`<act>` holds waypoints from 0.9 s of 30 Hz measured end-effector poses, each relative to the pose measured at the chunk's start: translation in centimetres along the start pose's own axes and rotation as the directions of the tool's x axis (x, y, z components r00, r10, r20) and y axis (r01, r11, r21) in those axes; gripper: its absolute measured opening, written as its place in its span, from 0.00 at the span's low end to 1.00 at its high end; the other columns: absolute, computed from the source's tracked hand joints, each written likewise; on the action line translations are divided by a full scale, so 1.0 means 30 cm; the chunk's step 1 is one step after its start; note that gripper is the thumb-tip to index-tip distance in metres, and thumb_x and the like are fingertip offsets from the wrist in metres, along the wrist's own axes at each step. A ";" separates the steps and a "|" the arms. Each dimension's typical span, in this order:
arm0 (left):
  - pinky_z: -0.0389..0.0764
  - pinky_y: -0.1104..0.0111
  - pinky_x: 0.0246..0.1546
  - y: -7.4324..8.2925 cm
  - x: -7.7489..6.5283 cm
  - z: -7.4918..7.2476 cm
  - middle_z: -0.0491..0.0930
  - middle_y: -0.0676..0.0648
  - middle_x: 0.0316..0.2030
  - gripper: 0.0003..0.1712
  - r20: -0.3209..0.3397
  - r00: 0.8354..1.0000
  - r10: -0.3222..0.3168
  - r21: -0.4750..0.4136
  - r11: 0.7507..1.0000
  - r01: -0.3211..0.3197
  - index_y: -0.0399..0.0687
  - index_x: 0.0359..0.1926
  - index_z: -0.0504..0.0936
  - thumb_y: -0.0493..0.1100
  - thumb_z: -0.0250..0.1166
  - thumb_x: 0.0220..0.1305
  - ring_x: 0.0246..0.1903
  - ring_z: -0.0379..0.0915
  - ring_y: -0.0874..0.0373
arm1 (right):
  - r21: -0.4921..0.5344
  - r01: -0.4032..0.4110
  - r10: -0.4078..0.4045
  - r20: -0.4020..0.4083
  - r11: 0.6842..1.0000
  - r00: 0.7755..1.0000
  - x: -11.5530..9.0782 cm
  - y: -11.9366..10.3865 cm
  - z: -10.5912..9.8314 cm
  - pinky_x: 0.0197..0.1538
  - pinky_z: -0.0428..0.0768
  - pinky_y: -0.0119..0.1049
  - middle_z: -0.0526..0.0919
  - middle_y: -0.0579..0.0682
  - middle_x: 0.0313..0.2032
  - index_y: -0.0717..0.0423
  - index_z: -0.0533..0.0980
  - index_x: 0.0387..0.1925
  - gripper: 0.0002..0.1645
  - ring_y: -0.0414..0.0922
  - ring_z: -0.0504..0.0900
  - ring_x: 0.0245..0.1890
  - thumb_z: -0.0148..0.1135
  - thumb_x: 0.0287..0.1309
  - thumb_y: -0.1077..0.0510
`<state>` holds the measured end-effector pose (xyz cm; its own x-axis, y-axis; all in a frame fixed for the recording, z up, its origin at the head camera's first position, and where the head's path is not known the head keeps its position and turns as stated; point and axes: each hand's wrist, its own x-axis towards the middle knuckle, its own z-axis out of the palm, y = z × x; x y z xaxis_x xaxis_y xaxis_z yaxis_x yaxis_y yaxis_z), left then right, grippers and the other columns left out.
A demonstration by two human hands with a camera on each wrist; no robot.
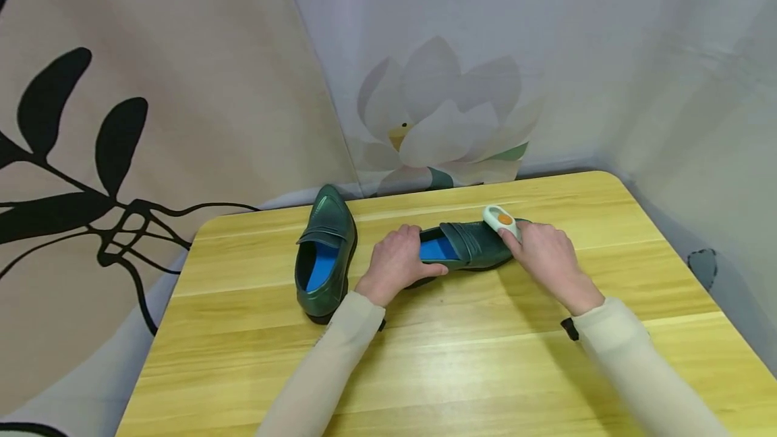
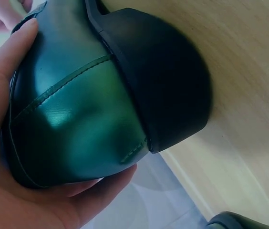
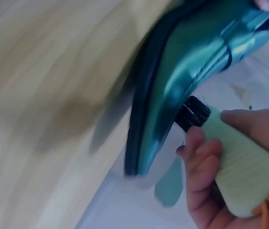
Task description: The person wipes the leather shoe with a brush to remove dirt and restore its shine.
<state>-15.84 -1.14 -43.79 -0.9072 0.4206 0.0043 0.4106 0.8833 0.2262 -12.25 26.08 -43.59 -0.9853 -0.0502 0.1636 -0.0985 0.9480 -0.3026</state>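
Note:
A dark green loafer [image 1: 483,246] with a blue insole lies lengthwise on the table, its toe to the right. My left hand [image 1: 393,260] grips it around the heel, thumb over the opening's near rim and fingers on the far side. In the left wrist view, the shoe's heel block [image 2: 163,81] is turned to the camera. My right hand [image 1: 548,261] holds a small shoe brush [image 1: 499,218] with a pale green handle and an orange part. The brush's dark bristles [image 3: 193,114] are right against the upper near the toe.
A matching green loafer [image 1: 330,218] stands to the left of my left hand, toe pointing to the back. The wooden table [image 1: 449,369] has rounded back corners. Behind it hangs a pale curtain [image 1: 212,86] with plant and flower prints.

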 end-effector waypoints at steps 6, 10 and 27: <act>0.85 0.57 0.38 -0.001 -0.002 -0.004 0.81 0.44 0.42 0.50 -0.005 1.000 0.000 0.002 1.000 0.000 0.37 0.56 0.79 0.76 0.73 0.51 0.36 0.78 0.51 | -0.009 -0.063 0.063 -0.035 0.998 0.997 -0.033 0.095 -0.040 0.16 0.63 0.42 0.68 0.51 0.15 0.59 0.71 0.23 0.27 0.51 0.68 0.15 0.56 0.76 0.46; 0.86 0.56 0.40 -0.002 -0.002 -0.003 0.81 0.43 0.44 0.51 -0.002 1.000 -0.002 0.002 1.000 0.002 0.37 0.57 0.79 0.76 0.73 0.51 0.38 0.78 0.50 | -0.004 -0.050 0.050 -0.058 0.999 0.997 -0.032 0.091 -0.029 0.17 0.62 0.42 0.66 0.50 0.15 0.58 0.71 0.23 0.27 0.50 0.67 0.15 0.56 0.76 0.46; 0.85 0.58 0.37 -0.009 -0.002 0.006 0.81 0.44 0.42 0.50 -0.017 1.000 0.005 -0.005 1.000 -0.005 0.37 0.55 0.79 0.76 0.73 0.51 0.35 0.77 0.52 | 0.009 -0.073 0.074 -0.068 0.997 0.995 -0.045 0.130 -0.030 0.18 0.66 0.44 0.75 0.54 0.18 0.74 0.81 0.43 0.31 0.52 0.71 0.16 0.55 0.77 0.45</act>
<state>-15.87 -1.38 -44.02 -0.9066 0.4215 0.0216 0.4147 0.8800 0.2315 -11.19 30.11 -44.16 -0.9780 0.0414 0.2047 -0.0274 0.9461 -0.3227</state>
